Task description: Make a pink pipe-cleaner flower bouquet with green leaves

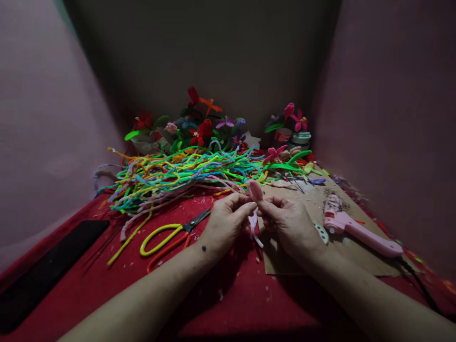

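Between my two hands is a pink pipe-cleaner petal (pixel 255 190), a fuzzy rounded piece standing upright above the fingertips. My left hand (pixel 230 218) pinches its base with thumb and forefinger. On the other side, my right hand (pixel 285 218) grips the same base, its fingers curled in. Pale pink strands (pixel 254 230) hang down below the pinch, between the hands. Scissors (pixel 178 233) with a yellow and an orange handle lie left of my left hand, their tips close to that wrist. A pink glue gun (pixel 351 225) rests to the right of my right hand.
A heap of colourful pipe cleaners (pixel 188 171) spreads beyond my hands. Finished fuzzy flowers (pixel 203 130) and a lidded jar (pixel 301 138) stand along the back wall. Cardboard (pixel 295 259) lies under the glue gun on red cloth (pixel 221 304). A black flat object (pixel 53 270) sits at left.
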Demonstrator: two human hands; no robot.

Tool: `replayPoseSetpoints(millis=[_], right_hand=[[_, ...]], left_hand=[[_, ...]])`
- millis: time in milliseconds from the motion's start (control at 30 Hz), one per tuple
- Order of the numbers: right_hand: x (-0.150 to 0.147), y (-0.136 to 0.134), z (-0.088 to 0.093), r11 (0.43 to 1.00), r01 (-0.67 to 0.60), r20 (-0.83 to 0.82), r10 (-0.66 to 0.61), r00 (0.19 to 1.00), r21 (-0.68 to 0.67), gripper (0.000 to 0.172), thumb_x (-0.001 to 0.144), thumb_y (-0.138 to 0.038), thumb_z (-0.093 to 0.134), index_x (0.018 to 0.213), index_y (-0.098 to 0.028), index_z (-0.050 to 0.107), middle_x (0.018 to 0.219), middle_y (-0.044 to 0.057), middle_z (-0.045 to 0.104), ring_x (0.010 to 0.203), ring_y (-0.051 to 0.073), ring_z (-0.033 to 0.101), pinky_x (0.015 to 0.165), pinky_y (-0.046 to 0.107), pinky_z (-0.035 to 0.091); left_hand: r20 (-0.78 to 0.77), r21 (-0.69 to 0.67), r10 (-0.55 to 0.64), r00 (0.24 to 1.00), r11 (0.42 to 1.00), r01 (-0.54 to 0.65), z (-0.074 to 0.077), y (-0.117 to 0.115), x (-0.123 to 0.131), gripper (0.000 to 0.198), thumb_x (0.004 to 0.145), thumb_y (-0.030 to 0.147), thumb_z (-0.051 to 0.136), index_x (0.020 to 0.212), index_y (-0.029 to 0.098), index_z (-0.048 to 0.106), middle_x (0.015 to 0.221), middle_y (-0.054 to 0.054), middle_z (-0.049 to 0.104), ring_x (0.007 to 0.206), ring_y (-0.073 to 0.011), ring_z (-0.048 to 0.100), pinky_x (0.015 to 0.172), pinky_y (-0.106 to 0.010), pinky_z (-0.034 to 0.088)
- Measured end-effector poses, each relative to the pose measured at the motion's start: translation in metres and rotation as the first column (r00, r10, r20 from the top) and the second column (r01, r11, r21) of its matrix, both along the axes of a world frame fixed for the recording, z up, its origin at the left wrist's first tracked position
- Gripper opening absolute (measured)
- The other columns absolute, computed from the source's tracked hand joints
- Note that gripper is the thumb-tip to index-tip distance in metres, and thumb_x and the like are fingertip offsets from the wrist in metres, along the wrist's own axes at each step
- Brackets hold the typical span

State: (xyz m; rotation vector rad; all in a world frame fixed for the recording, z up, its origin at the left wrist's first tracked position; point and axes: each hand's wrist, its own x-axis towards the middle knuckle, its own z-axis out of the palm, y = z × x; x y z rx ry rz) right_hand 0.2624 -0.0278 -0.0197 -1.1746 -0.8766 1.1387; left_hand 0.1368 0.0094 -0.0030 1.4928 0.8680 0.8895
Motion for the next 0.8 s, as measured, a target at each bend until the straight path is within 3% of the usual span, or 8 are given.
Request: replayPoseSetpoints(millis=[233,467,667,800], right_hand=[[-0.0022,-0.0030,-0.0009,0.999,-0.018,-0.072,0.016,0.997,-0.028,0.026,0.067,-0.034,0.071,0.064,-0.012,0.058,0.044,-0.005,0.049,0.036,0.004,0.040,0.036,0.017,0.026],[0.0004,-0.0006,-0.0042,0.991,-0.088,-0.231,0.064,0.971,-0.097,0.028,0.061,-0.032,0.076,0.074,-0.011,0.063,0.056,0.000,0.058,0.042,0.006,0.048,0.040,0.018,0.037],[0.0001,-0.0013,-0.0045,0.991,-0.091,-0.155,0.075,0.985,-0.097,0.030,0.062,-0.037,0.074,0.073,-0.011,0.064,0.049,-0.003,0.053,0.040,0.005,0.044,0.039,0.017,0.032],[0.0001,-0.0025,0.0000,0.998,-0.035,-0.019,0.034,0.999,-0.061,0.030,0.063,-0.040,0.072,0.063,-0.012,0.060,0.044,-0.004,0.049,0.036,0.004,0.040,0.036,0.017,0.026]], left_hand=[[0.042,-0.005,0.050,0.998,0.999,-0.050,-0.0024,-0.0015,0.0003,0.014,0.076,0.025,0.059,0.074,0.011,0.058,0.055,0.004,0.051,0.044,-0.0046,0.040,0.044,-0.017,0.032],[0.011,0.016,0.061,0.998,0.998,-0.061,-0.0057,-0.0004,-0.0002,0.012,0.074,0.025,0.058,0.071,0.013,0.058,0.054,0.004,0.050,0.044,-0.0048,0.038,0.042,-0.018,0.030],[-0.002,0.016,0.074,0.997,0.997,-0.074,-0.0066,-0.0013,0.0001,0.013,0.073,0.026,0.058,0.069,0.013,0.059,0.051,0.005,0.050,0.040,-0.0041,0.036,0.038,-0.017,0.027],[-0.031,-0.057,0.110,0.993,0.992,-0.112,0.0005,0.0005,-0.0028,0.026,0.070,0.032,0.065,0.058,0.015,0.049,0.042,0.007,0.045,0.035,-0.0045,0.037,0.036,-0.017,0.027]])
